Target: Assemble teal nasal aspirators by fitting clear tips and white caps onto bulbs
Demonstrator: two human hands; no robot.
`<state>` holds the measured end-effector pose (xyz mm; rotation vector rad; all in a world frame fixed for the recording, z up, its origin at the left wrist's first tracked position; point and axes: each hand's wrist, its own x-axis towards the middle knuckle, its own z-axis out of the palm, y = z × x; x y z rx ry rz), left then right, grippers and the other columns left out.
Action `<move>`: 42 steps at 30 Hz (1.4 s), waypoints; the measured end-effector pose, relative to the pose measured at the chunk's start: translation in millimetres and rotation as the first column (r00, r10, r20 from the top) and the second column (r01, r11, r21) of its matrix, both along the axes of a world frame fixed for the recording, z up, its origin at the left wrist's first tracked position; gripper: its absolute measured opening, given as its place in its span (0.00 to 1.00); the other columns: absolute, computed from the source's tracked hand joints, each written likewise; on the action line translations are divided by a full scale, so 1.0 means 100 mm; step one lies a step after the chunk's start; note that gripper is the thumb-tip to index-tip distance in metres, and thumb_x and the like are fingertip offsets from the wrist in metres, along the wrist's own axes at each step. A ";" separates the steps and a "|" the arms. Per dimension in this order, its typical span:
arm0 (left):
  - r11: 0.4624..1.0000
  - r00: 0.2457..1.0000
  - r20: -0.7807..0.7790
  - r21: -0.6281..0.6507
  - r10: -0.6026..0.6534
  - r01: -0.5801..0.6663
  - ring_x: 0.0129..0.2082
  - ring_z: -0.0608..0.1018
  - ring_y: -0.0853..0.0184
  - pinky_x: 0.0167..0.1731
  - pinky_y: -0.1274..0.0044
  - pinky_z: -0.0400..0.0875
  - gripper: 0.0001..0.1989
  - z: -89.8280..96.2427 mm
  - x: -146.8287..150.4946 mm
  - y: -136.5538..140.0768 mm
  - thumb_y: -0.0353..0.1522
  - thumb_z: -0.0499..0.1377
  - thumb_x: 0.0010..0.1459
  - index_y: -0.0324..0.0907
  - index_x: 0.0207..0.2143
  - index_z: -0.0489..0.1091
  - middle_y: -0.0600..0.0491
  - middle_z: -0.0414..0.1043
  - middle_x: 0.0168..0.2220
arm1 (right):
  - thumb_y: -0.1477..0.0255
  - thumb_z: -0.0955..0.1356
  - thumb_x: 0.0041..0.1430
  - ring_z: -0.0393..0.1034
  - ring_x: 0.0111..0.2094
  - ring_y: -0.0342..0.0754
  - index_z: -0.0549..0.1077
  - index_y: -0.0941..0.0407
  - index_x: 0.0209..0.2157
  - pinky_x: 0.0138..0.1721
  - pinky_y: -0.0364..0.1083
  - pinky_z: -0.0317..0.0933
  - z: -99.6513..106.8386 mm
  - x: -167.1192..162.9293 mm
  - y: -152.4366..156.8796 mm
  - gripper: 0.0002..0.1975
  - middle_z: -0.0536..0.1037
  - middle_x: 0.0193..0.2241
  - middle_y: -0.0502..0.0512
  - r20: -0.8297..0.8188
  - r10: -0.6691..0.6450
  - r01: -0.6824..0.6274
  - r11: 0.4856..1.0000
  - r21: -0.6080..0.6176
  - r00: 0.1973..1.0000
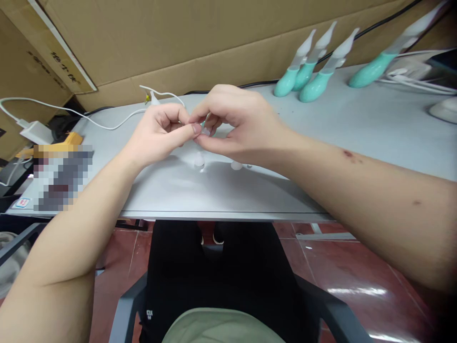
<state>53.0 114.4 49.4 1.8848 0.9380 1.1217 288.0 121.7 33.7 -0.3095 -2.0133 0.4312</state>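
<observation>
Two hands meet in the head view: left hand and right hand, fingertips together, both pinching one small translucent piece, partly hidden between them. Two small white pieces lie on the table, on the wearer's side of the hands. Four teal-bulbed devices are located beyond the right hand, rightward: three grouped, one apart. One white adapter is left of the left hand.

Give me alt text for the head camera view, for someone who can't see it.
A person's left hand and right hand meet above a grey table, pinching a small, mostly hidden translucent piece. Farther back on the right are four teal bulbs with pointed white tips.
</observation>
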 end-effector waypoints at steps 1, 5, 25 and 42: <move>1.000 1.000 -0.004 0.006 0.003 -0.003 0.27 0.68 0.80 0.29 0.80 0.61 0.22 0.00 0.00 0.00 0.43 0.78 0.59 0.39 0.29 0.73 0.55 0.67 0.24 | 0.80 0.74 0.61 0.79 0.43 0.52 0.86 0.50 0.44 0.45 0.50 0.79 -0.01 -0.01 0.00 0.13 0.83 0.44 0.54 0.008 -0.031 0.031 0.999 -0.014 0.999; 1.000 1.000 0.016 0.014 0.026 -0.026 0.29 0.69 0.79 0.32 0.79 0.66 0.19 0.00 0.01 0.01 0.40 0.77 0.57 0.38 0.28 0.74 0.54 0.69 0.25 | 0.78 0.74 0.61 0.77 0.41 0.51 0.85 0.49 0.43 0.44 0.49 0.78 -0.02 -0.05 0.01 0.12 0.81 0.42 0.53 -0.014 -0.002 0.002 1.000 -0.001 1.000; 0.995 1.000 -0.004 0.100 0.003 -0.002 0.24 0.73 0.83 0.26 0.85 0.71 0.43 -0.06 0.02 0.06 0.70 0.76 0.52 0.40 0.31 0.73 0.56 0.78 0.29 | 0.74 0.75 0.77 0.83 0.50 0.55 0.83 0.48 0.55 0.52 0.52 0.84 -0.03 0.02 0.04 0.10 0.83 0.50 0.55 0.077 -0.078 0.079 0.997 -0.008 0.994; 0.970 0.978 -0.125 0.195 0.170 -0.144 0.32 0.79 0.80 0.33 0.80 0.76 0.31 0.00 -0.01 -0.04 0.61 0.69 0.66 0.41 0.41 0.79 0.52 0.85 0.41 | 0.80 0.74 0.69 0.82 0.46 0.53 0.86 0.48 0.54 0.49 0.50 0.83 0.00 0.02 0.13 0.17 0.84 0.49 0.56 -0.002 -0.039 0.039 0.995 0.095 0.999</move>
